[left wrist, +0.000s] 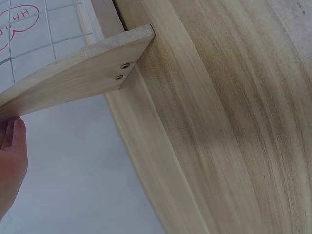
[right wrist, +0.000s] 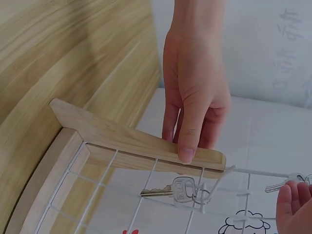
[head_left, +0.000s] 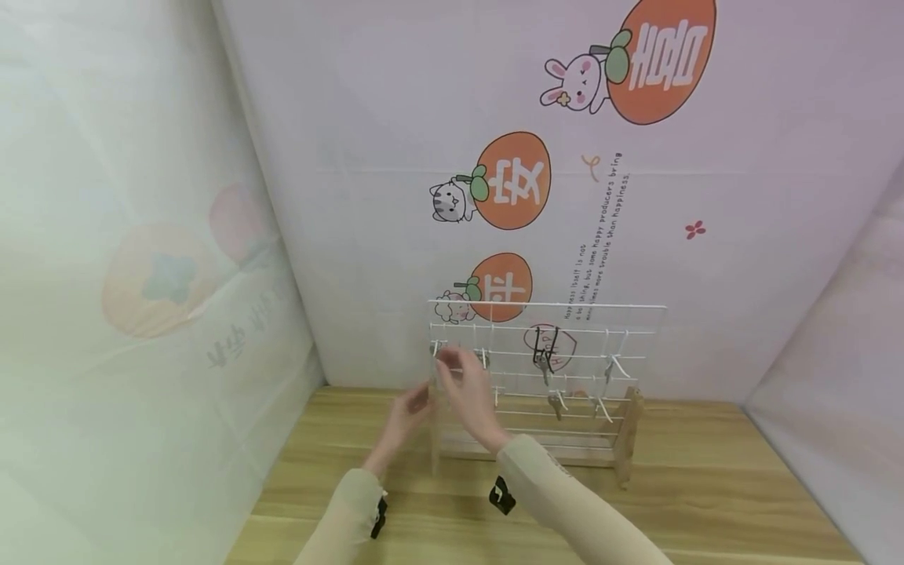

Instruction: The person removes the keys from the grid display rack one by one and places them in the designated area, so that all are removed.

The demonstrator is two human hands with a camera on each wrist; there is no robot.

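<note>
A white wire grid rack in a wooden frame stands on the table, with several keys hanging from its hooks. My left hand grips the rack's left wooden upright, its thumb lying on the edge in the right wrist view. The left wrist view shows those fingers at the upright's end. At the grid's upper left corner is my right hand, fingers bent. Its fingertips are at a silver key; whether they pinch it is hidden. Another silver key hangs by its ring from a hook.
More keys hang farther right, including a key on a black hook and a lower key. The right wooden upright stands on the wood-grain table. A printed cloth wall rises close behind the rack.
</note>
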